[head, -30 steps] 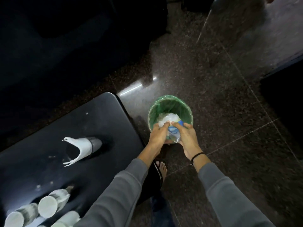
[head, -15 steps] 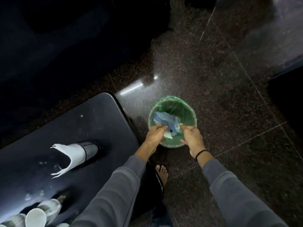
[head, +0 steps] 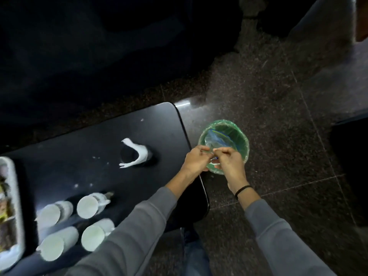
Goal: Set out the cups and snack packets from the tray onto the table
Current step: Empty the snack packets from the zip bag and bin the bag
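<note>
Several white cups [head: 87,207] stand in a group on the black table [head: 159,124], near its front left. At the left edge lies a white tray [head: 17,196] with blurred snack packets [head: 5,214] in it. My left hand [head: 196,161] and my right hand [head: 230,165] are off the table's right end, pinched together over the near rim of a green-lined bin [head: 242,136]. A clear and blue plastic wrapper [head: 214,137] runs from my fingertips down into the bin, and both hands seem to hold its edge.
A black mesh holder with a curled white paper [head: 137,154] stands mid-table. The bin sits on a dark speckled stone floor [head: 278,116]. Dark furniture fills the space behind the table, and a dark block stands at the far right [head: 352,166].
The view has swung left, bringing the cups and tray into sight. My hands have come together over the bin's near rim, and the wrapper lies deeper in the bin.
</note>
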{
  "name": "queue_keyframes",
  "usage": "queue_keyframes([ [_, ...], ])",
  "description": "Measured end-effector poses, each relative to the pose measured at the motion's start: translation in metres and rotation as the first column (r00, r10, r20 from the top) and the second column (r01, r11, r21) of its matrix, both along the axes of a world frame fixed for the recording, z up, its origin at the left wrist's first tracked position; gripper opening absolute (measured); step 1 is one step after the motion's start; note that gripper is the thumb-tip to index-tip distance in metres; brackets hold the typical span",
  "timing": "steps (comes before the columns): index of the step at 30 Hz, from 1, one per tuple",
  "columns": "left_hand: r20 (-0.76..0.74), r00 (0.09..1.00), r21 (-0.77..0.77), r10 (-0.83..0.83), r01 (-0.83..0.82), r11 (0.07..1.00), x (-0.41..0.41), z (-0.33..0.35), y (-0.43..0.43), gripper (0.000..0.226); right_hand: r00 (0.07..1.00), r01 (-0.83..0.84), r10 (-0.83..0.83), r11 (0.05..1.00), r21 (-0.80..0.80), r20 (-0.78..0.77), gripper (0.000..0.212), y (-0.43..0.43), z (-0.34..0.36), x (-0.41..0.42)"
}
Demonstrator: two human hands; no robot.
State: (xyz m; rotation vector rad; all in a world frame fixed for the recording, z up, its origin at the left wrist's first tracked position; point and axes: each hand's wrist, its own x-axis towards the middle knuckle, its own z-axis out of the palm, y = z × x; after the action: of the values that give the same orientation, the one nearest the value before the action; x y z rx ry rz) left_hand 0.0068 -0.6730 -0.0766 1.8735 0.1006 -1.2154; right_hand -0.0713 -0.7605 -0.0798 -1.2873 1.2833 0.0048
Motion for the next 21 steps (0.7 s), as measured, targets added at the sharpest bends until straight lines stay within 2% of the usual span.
queue_keyframes([
  [3,0.042,0.999,-0.023,0.019,-0.018,1.0,0.008,0.038,0.039,0.022,0.993,-0.104,0.108,0.992,-0.07,0.052,0.007,0.036,0.038,0.009],
  [8,0.116,0.993,-0.083,0.025,-0.015,0.996,0.034,0.087,0.124,0.018,0.955,-0.267,0.285,0.946,-0.182,0.083,0.011,0.108,0.086,0.036],
  [12,0.247,0.969,-0.029,-0.013,0.02,0.999,0.061,0.11,0.215,0.015,0.921,-0.358,0.382,0.905,-0.23,0.071,0.005,0.182,0.108,0.064],
  [21,0.315,0.936,0.025,0.158,-0.174,0.984,0.105,0.135,0.432,0.014,0.798,-0.575,0.599,0.788,-0.221,0.058,0.007,0.374,0.13,0.144],
])
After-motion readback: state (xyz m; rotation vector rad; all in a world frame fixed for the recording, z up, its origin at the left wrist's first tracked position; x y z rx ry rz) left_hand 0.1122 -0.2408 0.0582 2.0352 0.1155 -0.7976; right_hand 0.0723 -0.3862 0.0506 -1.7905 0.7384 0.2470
